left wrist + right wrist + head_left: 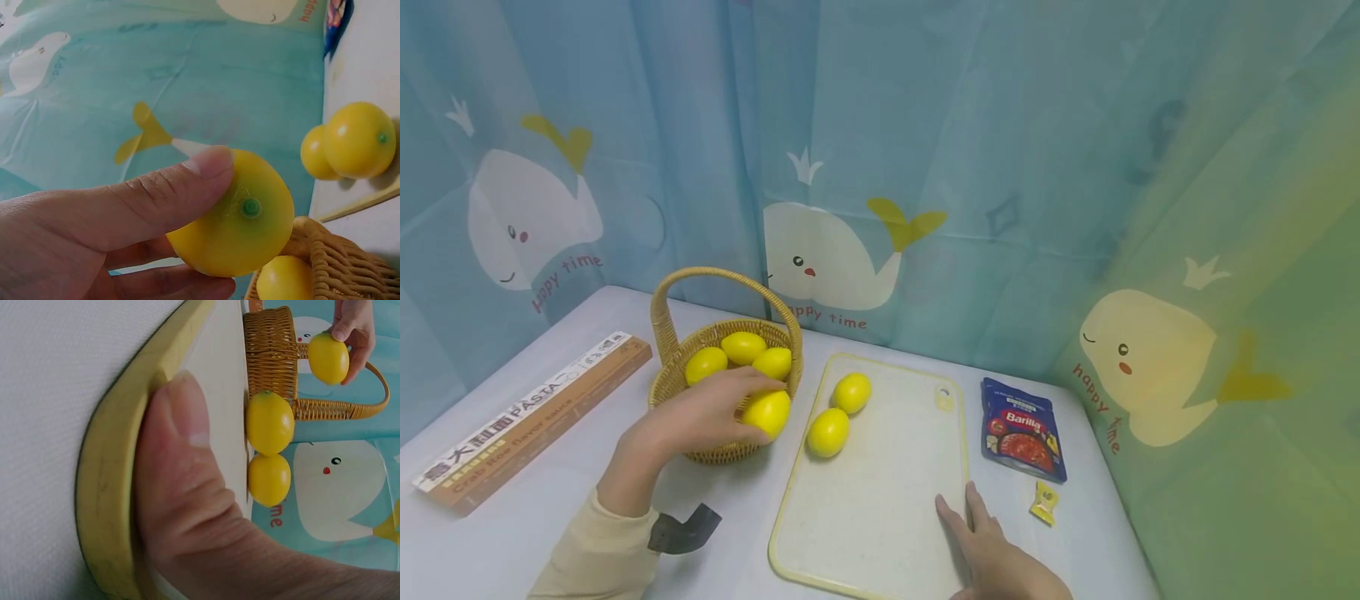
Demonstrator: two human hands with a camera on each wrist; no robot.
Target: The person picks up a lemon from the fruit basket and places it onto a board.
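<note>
My left hand (pixel 711 411) grips a yellow lemon (pixel 766 414) above the near right rim of the wicker basket (pixel 662 392); thumb and fingers wrap it in the left wrist view, its green tip (pixel 251 207) showing. Several lemons (pixel 706 365) lie inside the basket. Two more lemons (pixel 828 432) sit touching on the left part of the cutting board (pixel 880 500). My right hand (pixel 1000 554) rests at the board's right edge with fingers extended, holding nothing; its thumb (pixel 181 462) lies against the yellow rim in the right wrist view.
A long pasta box (pixel 542 421) lies left of the basket. Right of the board are a blue Barilla pouch (pixel 1022 429) and a small yellow packet (pixel 1044 502). A curtain with whales (pixel 1000 167) hangs behind the table. A black strap piece (pixel 685 531) sticks out from the left sleeve.
</note>
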